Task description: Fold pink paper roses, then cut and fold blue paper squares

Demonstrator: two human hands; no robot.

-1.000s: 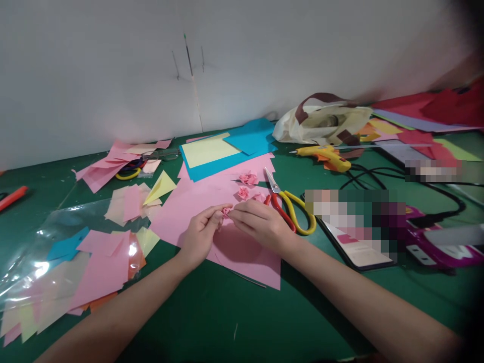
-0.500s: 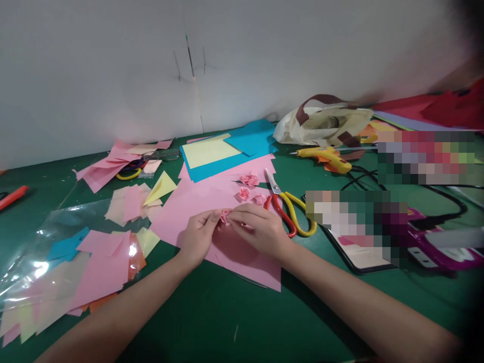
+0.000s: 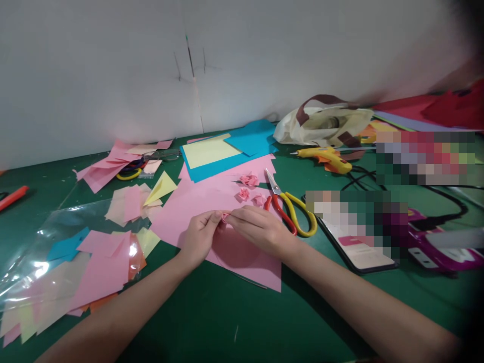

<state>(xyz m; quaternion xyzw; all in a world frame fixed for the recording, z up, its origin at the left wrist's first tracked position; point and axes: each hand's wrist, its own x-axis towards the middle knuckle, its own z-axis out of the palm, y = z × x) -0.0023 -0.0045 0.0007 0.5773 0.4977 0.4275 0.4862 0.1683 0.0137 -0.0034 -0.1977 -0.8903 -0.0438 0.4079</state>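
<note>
Pink paper rose (image 3: pixel 224 218) held above the pink sheet (image 3: pixel 181 206)
Left hand (image 3: pixel 198 234) pinches its left side; right hand (image 3: pixel 260 227) pinches its right edge; neither is nearer; its long axis is too hidden to tell.

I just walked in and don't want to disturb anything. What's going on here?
A person is pinching a small pink paper piece between the left hand and right hand, above a pink sheet on the green table. Just beyond the hands lie more folded pink paper pieces, some rose-like. The scissors lie beside them, and a yellow glue gun lies farther back; neither is in hand.
</note>
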